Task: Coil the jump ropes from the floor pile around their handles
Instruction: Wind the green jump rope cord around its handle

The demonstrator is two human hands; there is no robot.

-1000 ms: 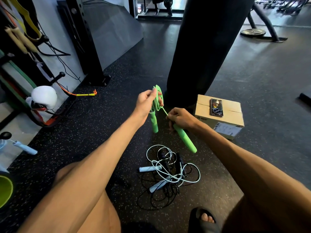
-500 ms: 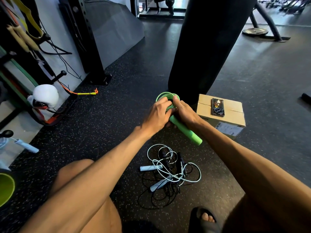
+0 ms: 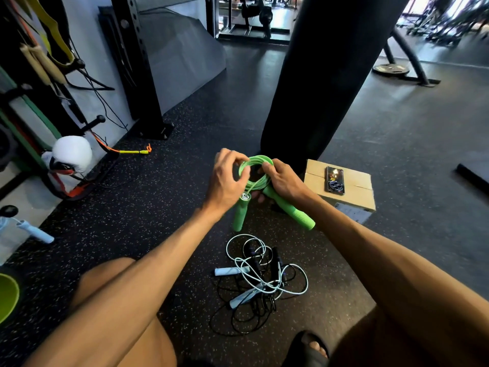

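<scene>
While both hands grip green rope point(image 3: 255, 170) | speckled rubber floor point(image 3: 158, 207) | punching bag point(image 3: 322, 75) behind

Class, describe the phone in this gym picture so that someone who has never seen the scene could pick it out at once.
Start at the big black punching bag hanging over the rubber floor, then look just right of its foot to the cardboard box. The phone lies flat on top of that box, face down. Its dark case with a cluster of camera lenses sets it apart from the plain brown cardboard around it.
</scene>
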